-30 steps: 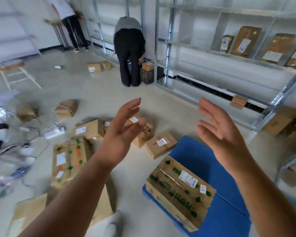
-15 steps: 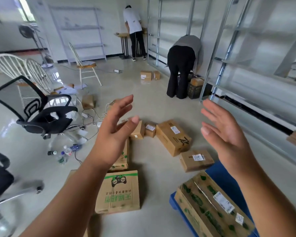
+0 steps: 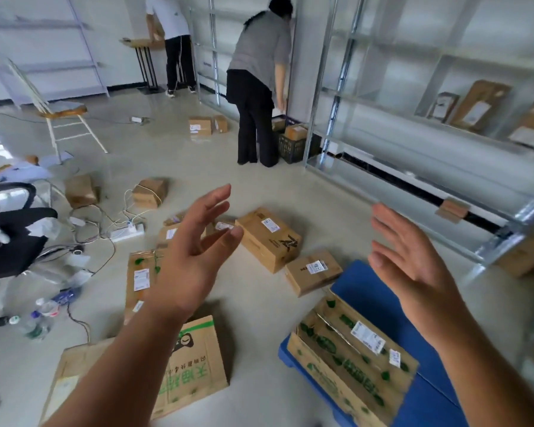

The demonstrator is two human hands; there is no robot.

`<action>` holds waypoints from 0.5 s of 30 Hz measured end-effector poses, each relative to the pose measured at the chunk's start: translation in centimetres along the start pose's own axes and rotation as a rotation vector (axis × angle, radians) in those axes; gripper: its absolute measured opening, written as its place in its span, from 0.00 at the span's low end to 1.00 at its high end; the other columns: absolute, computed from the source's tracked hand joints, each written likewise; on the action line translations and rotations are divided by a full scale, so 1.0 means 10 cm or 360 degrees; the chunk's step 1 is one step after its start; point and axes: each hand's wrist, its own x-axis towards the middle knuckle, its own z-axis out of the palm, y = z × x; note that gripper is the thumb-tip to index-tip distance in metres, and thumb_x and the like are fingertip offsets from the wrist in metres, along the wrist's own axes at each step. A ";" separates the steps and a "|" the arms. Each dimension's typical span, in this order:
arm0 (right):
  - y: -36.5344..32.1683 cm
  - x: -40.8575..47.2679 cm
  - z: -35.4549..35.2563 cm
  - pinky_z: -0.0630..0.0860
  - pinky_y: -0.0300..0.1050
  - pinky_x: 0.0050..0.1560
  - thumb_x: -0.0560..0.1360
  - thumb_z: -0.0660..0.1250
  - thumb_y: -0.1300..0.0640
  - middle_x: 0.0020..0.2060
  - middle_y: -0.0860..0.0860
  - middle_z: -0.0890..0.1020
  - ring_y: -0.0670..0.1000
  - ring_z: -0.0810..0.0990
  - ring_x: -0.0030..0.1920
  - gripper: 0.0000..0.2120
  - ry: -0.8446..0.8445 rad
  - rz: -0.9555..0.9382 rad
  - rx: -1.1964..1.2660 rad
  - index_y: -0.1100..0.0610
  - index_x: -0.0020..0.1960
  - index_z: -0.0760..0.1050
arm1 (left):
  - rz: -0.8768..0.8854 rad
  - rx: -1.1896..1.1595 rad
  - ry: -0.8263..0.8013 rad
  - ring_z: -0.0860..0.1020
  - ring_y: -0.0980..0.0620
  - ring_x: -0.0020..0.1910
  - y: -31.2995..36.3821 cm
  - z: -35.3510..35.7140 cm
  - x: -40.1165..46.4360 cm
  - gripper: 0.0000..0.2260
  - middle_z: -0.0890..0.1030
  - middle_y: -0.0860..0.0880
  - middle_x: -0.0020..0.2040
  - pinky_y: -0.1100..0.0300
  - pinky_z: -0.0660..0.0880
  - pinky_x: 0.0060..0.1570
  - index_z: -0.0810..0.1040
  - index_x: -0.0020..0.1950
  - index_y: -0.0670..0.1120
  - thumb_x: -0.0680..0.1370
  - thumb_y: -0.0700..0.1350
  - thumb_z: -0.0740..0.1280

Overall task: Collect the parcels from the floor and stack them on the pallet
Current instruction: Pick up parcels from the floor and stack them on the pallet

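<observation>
Shelving (image 3: 413, 124) runs along right wall, lowest shelf edge near pallet's far side. Blue pallet (image 3: 379, 291) at lower right; green-printed box (image 3: 349, 355) lies on its near-left corner, overhanging edge. Bare floor strip between pallet and parcels on floor. Flat green-logo carton (image 3: 195, 365) nearest, long box (image 3: 269, 238) and small box (image 3: 313, 271) beyond, small one just beside pallet's edge. Left hand (image 3: 195, 257) and right hand (image 3: 413, 266) raised, fingers spread wide, holding nothing.
</observation>
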 end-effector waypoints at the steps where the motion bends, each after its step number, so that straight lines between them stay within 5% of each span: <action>1: 0.09 0.07 -0.09 0.69 0.56 0.73 0.70 0.69 0.26 0.77 0.35 0.68 0.40 0.70 0.75 0.40 0.0041 0.0028 -0.0003 0.33 0.78 0.63 | -0.0015 0.0017 -0.0040 0.72 0.52 0.77 -0.08 0.08 0.13 0.25 0.76 0.57 0.75 0.57 0.76 0.64 0.75 0.75 0.62 0.78 0.57 0.72; 4: 0.42 0.38 -0.32 0.69 0.58 0.73 0.69 0.70 0.25 0.77 0.35 0.69 0.40 0.71 0.75 0.40 0.0134 0.0062 0.0028 0.33 0.78 0.63 | -0.0045 0.0048 -0.0121 0.72 0.52 0.77 -0.32 0.35 0.57 0.23 0.76 0.57 0.75 0.50 0.72 0.66 0.75 0.74 0.63 0.78 0.57 0.72; 10: 1.07 1.28 -0.60 0.67 0.55 0.75 0.70 0.67 0.24 0.79 0.34 0.65 0.42 0.67 0.77 0.39 0.0087 0.0103 0.0066 0.29 0.78 0.60 | -0.0100 0.0106 -0.0191 0.74 0.55 0.75 -0.76 0.88 1.52 0.24 0.78 0.58 0.72 0.68 0.77 0.56 0.77 0.73 0.60 0.77 0.56 0.72; 15: 1.38 2.09 -0.78 0.67 0.52 0.75 0.71 0.66 0.24 0.78 0.31 0.64 0.39 0.66 0.77 0.38 0.0028 0.0100 0.0057 0.29 0.78 0.59 | -0.0133 0.0127 -0.0146 0.78 0.51 0.71 -1.06 1.03 2.25 0.22 0.79 0.55 0.72 0.65 0.78 0.56 0.77 0.73 0.54 0.78 0.47 0.72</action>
